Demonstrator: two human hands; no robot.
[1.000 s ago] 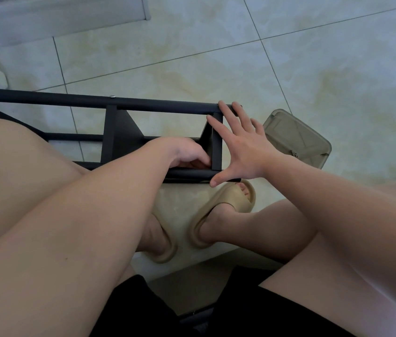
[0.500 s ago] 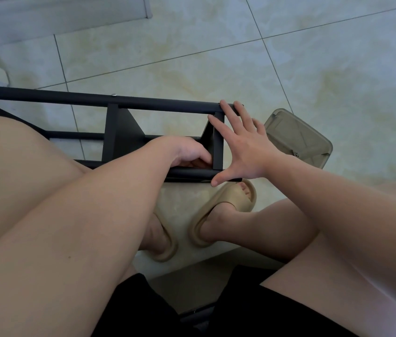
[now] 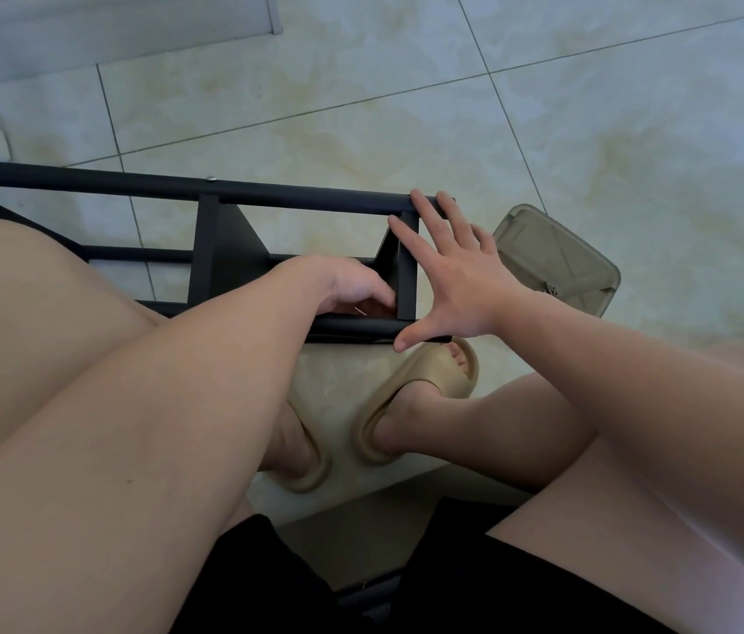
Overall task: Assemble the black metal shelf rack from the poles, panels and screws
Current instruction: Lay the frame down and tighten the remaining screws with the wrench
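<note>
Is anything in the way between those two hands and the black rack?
Nothing visible. The right hand lies flat against the rack at its end panel; the left hand reaches inside, beside that panel.

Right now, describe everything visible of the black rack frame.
The rack frame is matte black metal and lies across the tiled floor, in front of the seated person. Round poles run left to right, joined by flat panels. A small screw head shows on the far pole. The right hand presses flat against the end panel, fingers spread, thumb on the near pole. The left hand reaches inside with curled fingers; what it holds is hidden.
</note>
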